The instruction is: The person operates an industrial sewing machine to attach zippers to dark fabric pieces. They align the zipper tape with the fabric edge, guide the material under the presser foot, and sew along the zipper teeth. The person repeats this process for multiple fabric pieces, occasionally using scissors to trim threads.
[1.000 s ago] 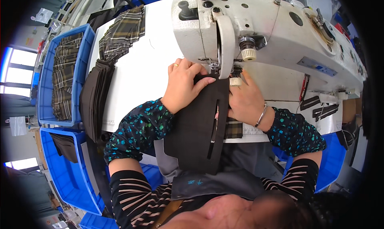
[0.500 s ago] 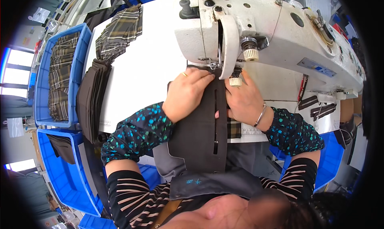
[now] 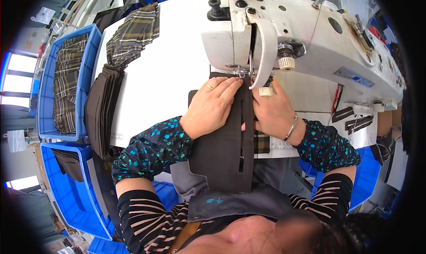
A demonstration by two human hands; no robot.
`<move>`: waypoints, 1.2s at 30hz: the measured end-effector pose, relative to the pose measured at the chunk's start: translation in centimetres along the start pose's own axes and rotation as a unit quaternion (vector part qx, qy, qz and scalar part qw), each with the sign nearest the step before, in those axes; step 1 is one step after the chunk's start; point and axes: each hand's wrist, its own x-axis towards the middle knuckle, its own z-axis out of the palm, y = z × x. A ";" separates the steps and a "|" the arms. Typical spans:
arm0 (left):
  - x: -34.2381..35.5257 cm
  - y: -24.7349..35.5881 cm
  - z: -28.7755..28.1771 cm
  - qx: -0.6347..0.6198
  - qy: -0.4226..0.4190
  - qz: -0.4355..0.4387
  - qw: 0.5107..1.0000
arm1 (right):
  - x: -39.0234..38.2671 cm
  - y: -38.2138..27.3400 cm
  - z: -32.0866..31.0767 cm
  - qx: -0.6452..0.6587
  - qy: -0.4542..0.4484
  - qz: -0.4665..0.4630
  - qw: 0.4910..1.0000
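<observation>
A dark brown fabric piece (image 3: 217,152) with a long narrow slit reaches from the presser foot (image 3: 242,73) of a white sewing machine (image 3: 226,41) down toward my lap. My left hand (image 3: 211,105) lies flat on its upper part, fingers stretched out with their tips just before the presser foot. At the right edge, my right hand (image 3: 273,107) grips the strip beside the slit. Its thumb tip shows in the slit, and its other fingertips are partly hidden behind the machine's tension knob (image 3: 266,91). Some plaid cloth (image 3: 262,144) shows beneath the right edge.
Left on the white table lie plaid pieces (image 3: 135,30) and a stack of dark brown pieces (image 3: 102,107). Blue bins (image 3: 91,54) stand along the left side. Right of the machine bed lie a red-handled tool (image 3: 337,98) and small dark strips (image 3: 359,123).
The view has shifted a little, so the machine head sits farther right in it. My left fingers have stretched out flatter toward the presser foot. My right hand keeps its grip.
</observation>
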 end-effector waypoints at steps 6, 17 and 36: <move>-0.1 -0.2 0.5 0.011 0.011 0.001 1.000 | 0.0 0.0 0.3 -0.005 0.022 -0.005 1.000; 1.8 -3.0 0.0 0.050 -0.020 -0.047 0.997 | 0.1 -0.1 0.3 -0.008 0.004 0.011 1.000; -1.4 -0.7 0.8 0.023 -0.023 -0.032 0.999 | -0.4 0.0 0.7 -0.008 -0.041 0.034 0.999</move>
